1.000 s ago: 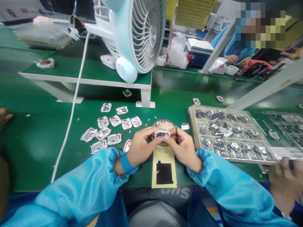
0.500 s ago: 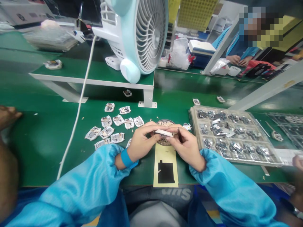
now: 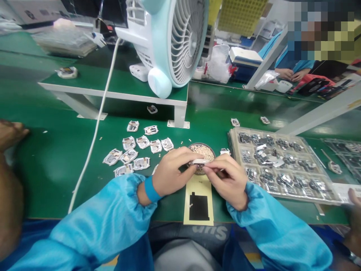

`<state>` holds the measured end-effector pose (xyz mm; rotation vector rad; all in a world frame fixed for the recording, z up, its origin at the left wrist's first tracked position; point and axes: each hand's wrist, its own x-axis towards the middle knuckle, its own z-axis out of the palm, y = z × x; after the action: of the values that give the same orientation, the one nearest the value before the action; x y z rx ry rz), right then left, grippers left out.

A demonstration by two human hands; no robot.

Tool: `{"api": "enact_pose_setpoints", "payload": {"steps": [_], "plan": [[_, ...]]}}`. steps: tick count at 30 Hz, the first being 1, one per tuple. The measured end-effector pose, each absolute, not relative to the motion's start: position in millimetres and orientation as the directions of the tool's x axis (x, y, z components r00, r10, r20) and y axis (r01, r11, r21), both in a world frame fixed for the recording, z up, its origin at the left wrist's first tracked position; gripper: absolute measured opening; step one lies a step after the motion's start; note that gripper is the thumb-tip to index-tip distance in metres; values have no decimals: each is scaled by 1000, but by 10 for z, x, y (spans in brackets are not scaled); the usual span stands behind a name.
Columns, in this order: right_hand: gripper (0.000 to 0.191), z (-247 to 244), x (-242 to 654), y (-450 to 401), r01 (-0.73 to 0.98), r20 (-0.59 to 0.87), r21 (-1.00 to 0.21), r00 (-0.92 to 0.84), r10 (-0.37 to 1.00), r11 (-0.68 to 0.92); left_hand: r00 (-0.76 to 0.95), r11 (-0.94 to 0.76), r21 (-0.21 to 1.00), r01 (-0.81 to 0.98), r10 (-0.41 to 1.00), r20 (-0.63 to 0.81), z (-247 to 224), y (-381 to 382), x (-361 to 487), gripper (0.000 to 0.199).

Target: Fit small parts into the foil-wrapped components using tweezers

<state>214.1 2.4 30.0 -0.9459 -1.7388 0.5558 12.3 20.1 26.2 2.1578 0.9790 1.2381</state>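
Note:
My left hand (image 3: 175,169), with a blue band at the wrist, pinches a small white watch-like housing (image 3: 199,161) seen nearly edge-on. My right hand (image 3: 228,176) has its thumb and forefinger closed at the housing's right end; a dark object shows faintly under its curled fingers, too hidden to name. Below and behind the housing is a round dish (image 3: 208,151) of small pale and dark bits. A yellow sheet (image 3: 187,213) with a black rectangular patch (image 3: 198,207) lies nearer to me. Several similar open white housings (image 3: 141,163) with parts inside lie to the left.
A clear compartment tray (image 3: 239,192) of small electronic parts sits at the right. A fan (image 3: 160,41) stands on a raised green shelf (image 3: 113,81), its white cable (image 3: 94,139) crossing the left side. Other people's hands (image 3: 12,135) show at the left, right and far side.
The housing has tipped to a thinner edge-on view. My right hand has shifted slightly right and down, its fingers now pinching at the housing's end. The view has shifted slightly.

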Motion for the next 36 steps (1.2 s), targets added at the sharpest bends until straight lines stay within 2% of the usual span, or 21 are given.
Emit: {"api": "enact_pose_setpoints", "payload": {"steps": [11, 19, 24, 29, 34, 36], "plan": [[21, 211, 2134, 80, 351, 588, -715, -164, 792, 604, 303, -639, 659, 397, 769, 563, 208, 211, 130, 18], [23, 227, 2123, 92, 316, 664, -669, -155, 732, 673, 259, -477, 808, 345, 876, 407, 231, 175, 161, 18], [32, 240, 2103, 81, 308, 656, -682, -143, 741, 663, 250, -439, 829, 347, 895, 369, 230, 178, 172, 14], [19, 242, 2107, 107, 343, 636, -674, -182, 750, 654, 243, -429, 822, 374, 901, 359, 225, 187, 161, 12], [4, 182, 2117, 114, 323, 513, -777, -173, 841, 540, 225, -357, 863, 359, 930, 291, 274, 197, 174, 9], [4, 137, 2113, 118, 297, 461, -823, -148, 875, 484, 209, -314, 889, 333, 944, 255, 295, 200, 185, 11]]}}
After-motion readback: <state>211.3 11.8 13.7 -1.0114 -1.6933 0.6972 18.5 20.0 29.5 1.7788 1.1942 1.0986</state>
